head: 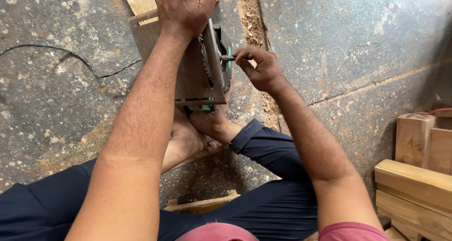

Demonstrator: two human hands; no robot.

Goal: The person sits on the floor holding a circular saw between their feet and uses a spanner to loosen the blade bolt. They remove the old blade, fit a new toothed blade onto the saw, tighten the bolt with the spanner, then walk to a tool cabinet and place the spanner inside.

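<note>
A circular saw (207, 66) with a metal base plate and green body stands tipped on its side on the stone floor, braced against my bare feet (202, 123). My left hand (184, 8) grips the top edge of the base plate. My right hand (261, 69) pinches a small metal tool (228, 58) that sticks into the saw's side next to the toothed blade (205, 62).
A wooden plank (139, 0) lies under the saw at the top. A black cable (70, 57) runs across the floor on the left. Sawdust (247, 15) streaks the floor. Stacked wooden blocks (416, 175) sit at the right. A wooden piece (202, 204) lies between my legs.
</note>
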